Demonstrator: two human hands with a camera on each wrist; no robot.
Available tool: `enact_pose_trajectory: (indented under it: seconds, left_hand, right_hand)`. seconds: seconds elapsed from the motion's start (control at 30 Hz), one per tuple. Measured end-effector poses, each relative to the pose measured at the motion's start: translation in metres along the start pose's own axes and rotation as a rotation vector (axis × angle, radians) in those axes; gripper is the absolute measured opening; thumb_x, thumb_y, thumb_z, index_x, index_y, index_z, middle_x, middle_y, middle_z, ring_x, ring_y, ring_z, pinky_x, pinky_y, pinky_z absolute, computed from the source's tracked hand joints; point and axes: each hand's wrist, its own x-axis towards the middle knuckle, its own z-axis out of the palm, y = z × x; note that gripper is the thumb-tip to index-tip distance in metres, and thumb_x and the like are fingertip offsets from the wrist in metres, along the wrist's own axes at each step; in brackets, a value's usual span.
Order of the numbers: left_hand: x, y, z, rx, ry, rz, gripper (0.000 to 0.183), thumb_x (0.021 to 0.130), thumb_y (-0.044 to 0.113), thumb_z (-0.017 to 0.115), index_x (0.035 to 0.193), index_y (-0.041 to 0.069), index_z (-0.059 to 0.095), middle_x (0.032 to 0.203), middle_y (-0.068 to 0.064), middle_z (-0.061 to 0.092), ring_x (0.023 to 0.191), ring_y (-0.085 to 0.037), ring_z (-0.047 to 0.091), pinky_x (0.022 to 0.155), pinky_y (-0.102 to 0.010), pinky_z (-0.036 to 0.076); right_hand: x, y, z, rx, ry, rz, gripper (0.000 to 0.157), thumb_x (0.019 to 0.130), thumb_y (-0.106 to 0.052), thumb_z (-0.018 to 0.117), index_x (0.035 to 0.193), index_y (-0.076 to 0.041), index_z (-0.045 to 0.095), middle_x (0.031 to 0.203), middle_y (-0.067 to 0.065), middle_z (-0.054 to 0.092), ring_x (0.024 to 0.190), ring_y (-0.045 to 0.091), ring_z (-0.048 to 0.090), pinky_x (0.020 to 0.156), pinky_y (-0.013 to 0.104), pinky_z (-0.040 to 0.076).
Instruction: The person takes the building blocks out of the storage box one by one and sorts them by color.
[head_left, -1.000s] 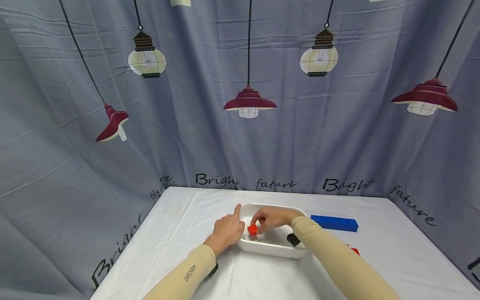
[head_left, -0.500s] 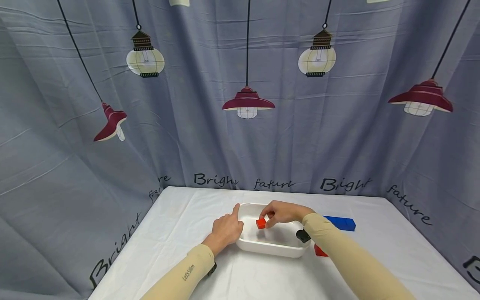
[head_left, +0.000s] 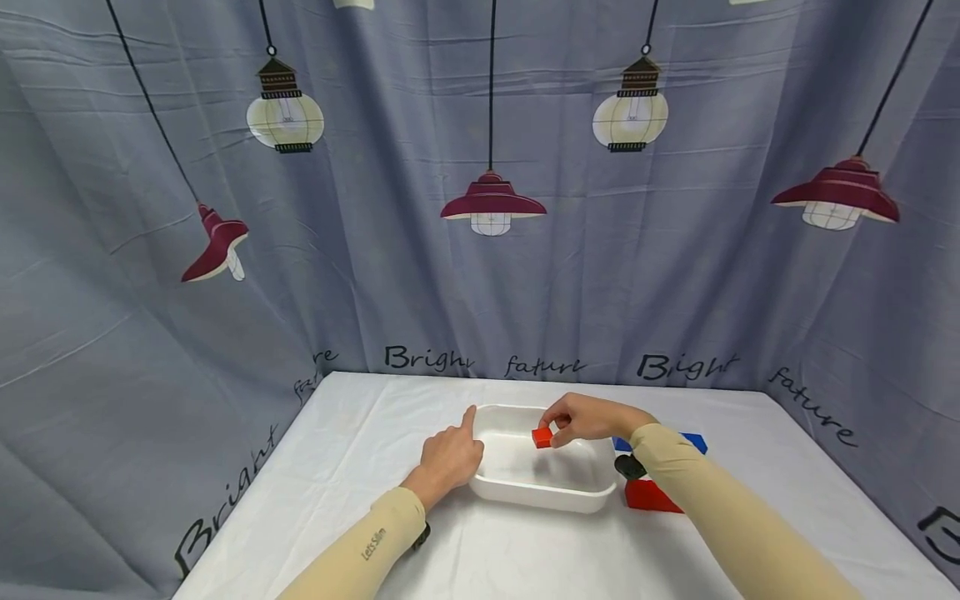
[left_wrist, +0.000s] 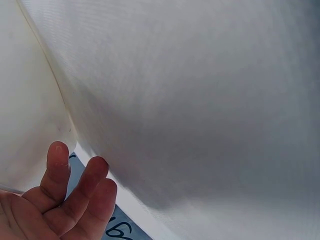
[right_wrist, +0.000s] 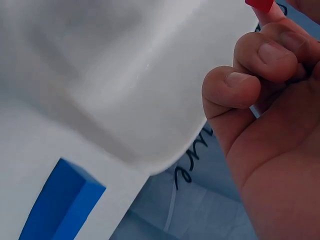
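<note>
Between the thumb and fingertips of my right hand [head_left: 592,415] a small red cube [head_left: 542,437] is pinched, above the inside of a white rectangular container [head_left: 536,496]. Only a corner of the red cube [right_wrist: 260,4] shows at the top of the right wrist view, where the other fingers are curled toward the palm. My left hand [head_left: 450,458] rests at the container's left end, index finger stretched along the rim corner. In the left wrist view, several fingers [left_wrist: 82,192] of this hand lie loosely extended beside the container wall [left_wrist: 32,100].
A long blue bar [head_left: 694,442] lies right of the container, partly behind the right forearm. Nearer sits a red bar [head_left: 649,497], also partly covered by the sleeve. A white cloth [head_left: 360,442] covers the table, and a grey-blue printed curtain [head_left: 420,283] hangs behind it.
My right hand has lifted the red cube from low at the container's left side and moved it up and right. More of the red bar shows. My left hand stays at the rim.
</note>
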Motion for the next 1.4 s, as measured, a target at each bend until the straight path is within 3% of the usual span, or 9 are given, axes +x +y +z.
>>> enact_pose_trajectory:
  seconds: [0.47,1.13,1.4]
  left_hand:
    - [0.0,0.001,0.0,0.004,0.007,0.009,0.064,0.096,0.026,0.05,0.156,0.01,0.033,0.093,-0.014,0.073,0.07,-0.024,0.063,0.064,-0.044,0.05]
    - [-0.001,-0.002,0.002,-0.001,0.0,0.004,0.065,0.096,0.028,0.05,0.156,0.011,0.032,0.093,-0.013,0.072,0.067,-0.022,0.061,0.063,-0.043,0.049]
    - [0.0,-0.001,0.0,-0.021,-0.003,0.001,0.065,0.097,0.027,0.05,0.157,0.011,0.031,0.089,-0.013,0.071,0.064,-0.021,0.057,0.063,-0.042,0.048]
  right_hand:
    - [-0.033,0.012,-0.018,0.01,0.086,0.134,0.026,0.085,-0.019,0.079,0.11,-0.017,0.074,0.074,0.0,0.048,0.074,0.018,0.047,0.065,0.03,0.036]
    - [-0.084,0.039,-0.032,0.056,0.149,0.185,0.033,0.085,-0.016,0.077,0.117,-0.011,0.073,0.082,0.004,0.051,0.08,0.021,0.048,0.065,0.031,0.036]
    - [-0.106,0.054,-0.034,0.081,0.169,0.198,0.036,0.087,-0.015,0.076,0.121,-0.007,0.071,0.091,0.005,0.059,0.089,0.023,0.05,0.071,0.032,0.044]
